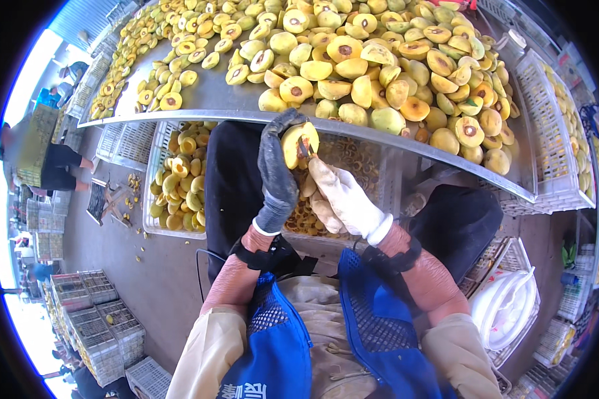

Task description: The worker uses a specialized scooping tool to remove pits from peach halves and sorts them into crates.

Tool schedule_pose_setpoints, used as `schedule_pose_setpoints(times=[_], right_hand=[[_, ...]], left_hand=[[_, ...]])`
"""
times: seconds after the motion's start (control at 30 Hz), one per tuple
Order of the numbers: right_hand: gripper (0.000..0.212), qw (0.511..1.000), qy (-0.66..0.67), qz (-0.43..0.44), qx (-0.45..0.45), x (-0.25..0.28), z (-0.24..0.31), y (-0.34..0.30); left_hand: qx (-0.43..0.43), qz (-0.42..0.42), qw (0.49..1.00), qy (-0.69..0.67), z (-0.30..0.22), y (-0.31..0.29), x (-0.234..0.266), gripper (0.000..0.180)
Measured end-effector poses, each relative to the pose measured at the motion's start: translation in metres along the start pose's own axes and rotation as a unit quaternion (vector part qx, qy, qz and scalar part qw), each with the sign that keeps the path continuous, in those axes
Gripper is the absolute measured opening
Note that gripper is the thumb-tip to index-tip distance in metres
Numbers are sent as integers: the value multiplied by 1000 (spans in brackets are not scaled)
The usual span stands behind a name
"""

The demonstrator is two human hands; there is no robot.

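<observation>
In my left hand (pixel 277 174), gloved in black and grey, is a yellow peach half (pixel 299 144), held up just off the table's near edge. Its cut face is turned toward my right hand, and its centre looks brown and hollowed. My right hand (pixel 344 196), in a white glove, is closed with its fingertips right at that cut face. A thin dark tip shows between the fingertips and the fruit; whatever the hand grips is mostly hidden. Many more peach halves (pixel 348 50), several with brown stones in them, lie heaped on the metal table (pixel 246 114) beyond my hands.
Left of my knees stands a white crate (pixel 174 232) of hollowed peach halves. Below my hands a bin holds brown-orange scraps (pixel 316 219). A crate (pixel 542 126) of fruit stands at the table's right end, a white bucket (pixel 506 309) near my right elbow. People and stacked crates (pixel 100 326) are at left.
</observation>
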State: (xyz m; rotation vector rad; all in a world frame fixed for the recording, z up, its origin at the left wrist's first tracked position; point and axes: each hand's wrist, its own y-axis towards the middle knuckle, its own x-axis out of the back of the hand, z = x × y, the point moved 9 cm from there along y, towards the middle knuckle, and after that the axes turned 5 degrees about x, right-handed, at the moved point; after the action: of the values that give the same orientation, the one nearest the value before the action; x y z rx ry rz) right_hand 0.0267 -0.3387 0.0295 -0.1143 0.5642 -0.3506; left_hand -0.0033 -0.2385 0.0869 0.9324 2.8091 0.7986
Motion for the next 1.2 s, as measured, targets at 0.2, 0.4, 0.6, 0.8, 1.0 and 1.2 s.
schedule_pose_setpoints(times=[0.2, 0.4, 0.6, 0.8, 1.0, 1.2], right_hand=[[44, 989, -141, 12, 51, -6, -10, -12], [43, 998, -59, 13, -15, -13, 1, -21], [41, 995, -67, 74, -27, -30, 5, -14], [40, 997, -28, 40, -68, -26, 0, -34], [48, 992, -8, 81, -99, -41, -2, -45], [48, 989, 25, 106, -103, -45, 3, -44]], left_hand=[[17, -25, 998, 60, -4, -4, 13, 36], [151, -44, 985, -68, 14, -2, 11, 32], [173, 59, 973, -141, 18, 19, 12, 34], [-24, 6, 1000, 4, -9, -4, 4, 44], [101, 42, 993, -52, 63, -24, 12, 36], [19, -9, 1000, 9, 49, -17, 16, 35]])
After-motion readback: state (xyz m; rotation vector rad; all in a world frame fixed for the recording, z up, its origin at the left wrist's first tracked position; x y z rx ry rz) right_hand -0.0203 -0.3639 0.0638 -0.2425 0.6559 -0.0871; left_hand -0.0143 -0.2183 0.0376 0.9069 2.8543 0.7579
